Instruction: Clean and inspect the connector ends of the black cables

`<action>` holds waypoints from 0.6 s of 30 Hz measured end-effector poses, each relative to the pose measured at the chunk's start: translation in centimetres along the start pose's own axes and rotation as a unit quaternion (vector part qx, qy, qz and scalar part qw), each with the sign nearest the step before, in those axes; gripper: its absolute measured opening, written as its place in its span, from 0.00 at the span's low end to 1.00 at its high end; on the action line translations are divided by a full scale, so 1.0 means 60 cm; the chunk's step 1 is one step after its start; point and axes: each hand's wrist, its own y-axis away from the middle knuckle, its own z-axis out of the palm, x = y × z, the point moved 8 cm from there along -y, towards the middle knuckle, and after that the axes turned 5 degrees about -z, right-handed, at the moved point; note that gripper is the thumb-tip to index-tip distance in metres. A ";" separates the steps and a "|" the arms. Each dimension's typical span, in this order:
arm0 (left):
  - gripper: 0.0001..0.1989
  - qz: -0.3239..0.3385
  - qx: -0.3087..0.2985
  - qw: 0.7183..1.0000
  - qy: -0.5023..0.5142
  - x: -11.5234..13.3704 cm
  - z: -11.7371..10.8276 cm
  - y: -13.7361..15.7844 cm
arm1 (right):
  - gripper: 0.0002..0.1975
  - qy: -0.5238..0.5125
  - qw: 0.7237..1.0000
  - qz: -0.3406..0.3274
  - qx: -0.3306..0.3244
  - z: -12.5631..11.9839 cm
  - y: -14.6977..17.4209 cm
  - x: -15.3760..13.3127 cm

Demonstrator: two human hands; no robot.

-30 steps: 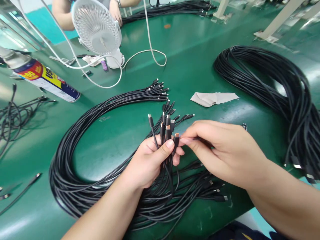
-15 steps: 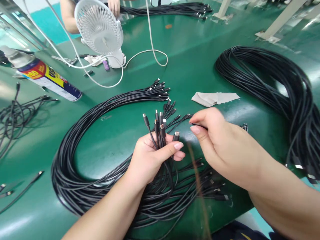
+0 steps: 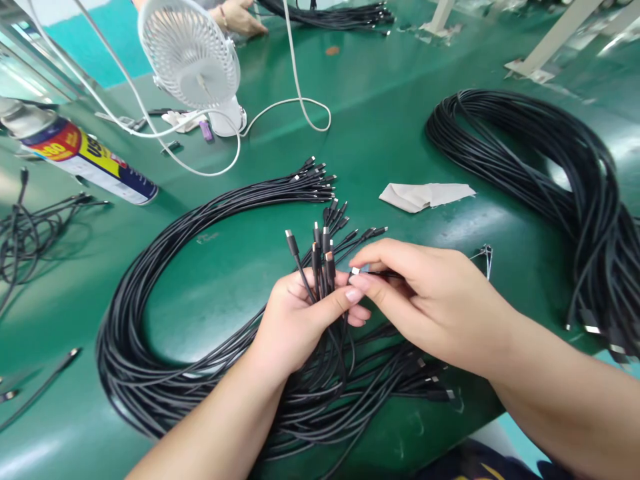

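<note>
My left hand (image 3: 295, 320) is closed around a bunch of black USB cables (image 3: 316, 267), their plugs sticking up above the fingers. One plug (image 3: 355, 272) points out beside my left thumb, its metal end showing. My right hand (image 3: 425, 293) pinches a thin dark tool (image 3: 385, 274) whose kind I cannot make out. Its fingertips meet that plug and my left thumb. Below and behind both hands, a looped bundle of black cables (image 3: 133, 333) rests on the green table (image 3: 210, 307), with plug ends fanned out at the top and lower right.
A white fan (image 3: 193, 60) and its white cord are behind. A spray can (image 3: 85, 160) leans at left beside tangled cables (image 3: 35, 233). A beige cloth (image 3: 425, 195) and another cable bundle (image 3: 530, 153) lie right. A co-worker's hand (image 3: 243, 17) is at the back.
My right hand has moved left and slightly down, from apart to touching the plug at my left thumb. At the back, the co-worker's hand has shifted and stretched out.
</note>
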 end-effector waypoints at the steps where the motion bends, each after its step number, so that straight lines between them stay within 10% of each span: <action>1: 0.06 -0.001 -0.005 1.000 -0.003 -0.001 0.001 0.000 | 0.05 -0.034 0.999 0.007 -0.005 0.000 -0.001 0.001; 18: 0.12 -0.041 -0.085 0.995 -0.033 -0.008 0.017 0.003 | 0.06 -0.099 0.993 0.019 0.062 -0.018 -0.014 0.013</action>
